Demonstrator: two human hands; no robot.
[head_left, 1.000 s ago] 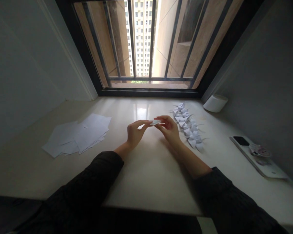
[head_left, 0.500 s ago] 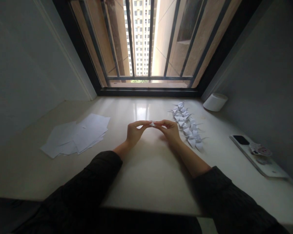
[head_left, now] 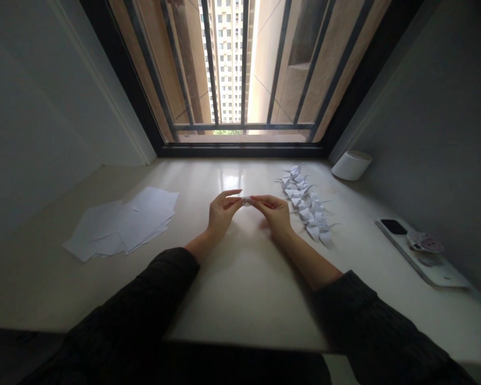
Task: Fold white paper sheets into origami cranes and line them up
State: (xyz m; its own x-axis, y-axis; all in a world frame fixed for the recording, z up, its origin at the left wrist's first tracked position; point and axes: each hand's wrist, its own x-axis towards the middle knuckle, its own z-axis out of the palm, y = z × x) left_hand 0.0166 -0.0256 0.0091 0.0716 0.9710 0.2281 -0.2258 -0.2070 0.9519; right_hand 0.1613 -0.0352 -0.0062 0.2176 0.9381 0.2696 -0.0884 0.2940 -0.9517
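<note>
A small piece of folded white paper (head_left: 246, 201) is held between my two hands above the middle of the sill; most of it is hidden by fingertips. My left hand (head_left: 221, 213) pinches its left end, with the index finger raised off it. On the opposite end, thumb and fingers of my right hand (head_left: 276, 212) are closed. Just right of that hand stand several folded white paper cranes (head_left: 304, 200), crowded in a slanting row. Over to the left lies a loose pile of white paper sheets (head_left: 144, 216).
The pale windowsill (head_left: 240, 289) runs up to a barred window (head_left: 240, 151) with a dark frame. At the right wall sit a white round container (head_left: 351, 165) and a phone (head_left: 420, 254) with a decorated grip (head_left: 425, 242) on its back. The sill's front edge is near me.
My left index finger has lifted away from the folded paper and stretched out. Both hands still hold the paper at nearly the same spot. The view has shifted slightly.
</note>
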